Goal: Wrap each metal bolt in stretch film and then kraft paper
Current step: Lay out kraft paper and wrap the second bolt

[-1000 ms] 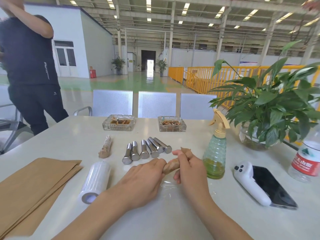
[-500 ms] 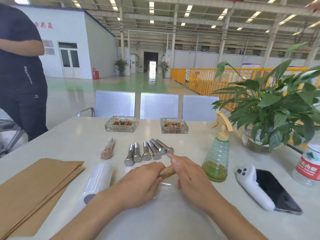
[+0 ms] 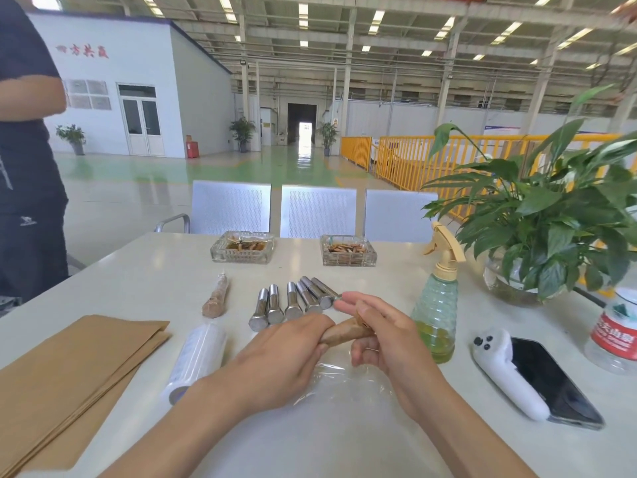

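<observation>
Centrally: left hand (image 3: 282,353) curled round near end of kraft-wrapped bolt (image 3: 344,334); right hand (image 3: 386,336) pinching its far end, upper fingers (image 3: 348,303) extended. Held just above loose sheet of stretch film (image 3: 344,377) on white table (image 3: 155,281). Behind hands: six bare metal bolts (image 3: 293,305), side by side. Left of those: one finished wrapped bolt (image 3: 216,298). Nearer, left: stretch film roll (image 3: 196,360), then kraft paper stack (image 3: 69,377). Right: green spray bottle (image 3: 436,312), white controller (image 3: 503,367) beside phone (image 3: 551,381), potted plant (image 3: 551,215), water bottle (image 3: 617,332). Far edge: two glass ashtrays (image 3: 243,248).
</observation>
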